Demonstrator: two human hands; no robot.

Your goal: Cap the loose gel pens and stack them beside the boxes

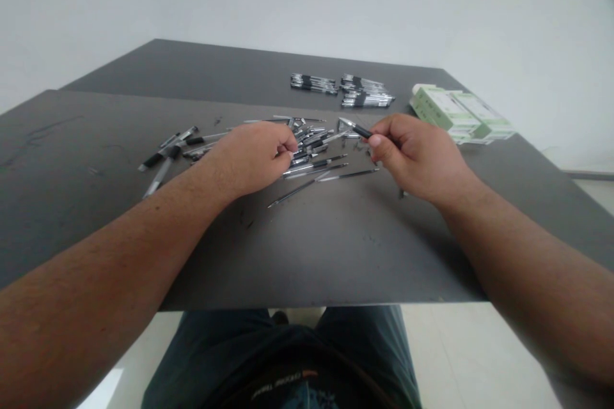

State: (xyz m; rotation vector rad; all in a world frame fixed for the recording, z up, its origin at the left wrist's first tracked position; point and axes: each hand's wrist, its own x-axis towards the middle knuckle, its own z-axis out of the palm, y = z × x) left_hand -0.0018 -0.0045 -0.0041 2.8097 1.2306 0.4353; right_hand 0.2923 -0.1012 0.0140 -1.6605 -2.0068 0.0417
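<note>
My right hand (417, 153) is closed around a pen (361, 130) with a black grip and a silver tip that points up and to the left. Thumb and fingers of my left hand (261, 156) are pinched together over the left part of a heap of pen parts (314, 140). What that pinch holds, if anything, is hidden. Thin dark ink refills (348, 175) lie on the table just in front of the heap, between both hands.
Clear pens with black grips (165, 152) lie left of my left forearm. Farther back are bundles of pens (314, 84) in rows. Green and white boxes (448, 112) stand at the back right on the dark table (307, 262), whose front edge is near my legs.
</note>
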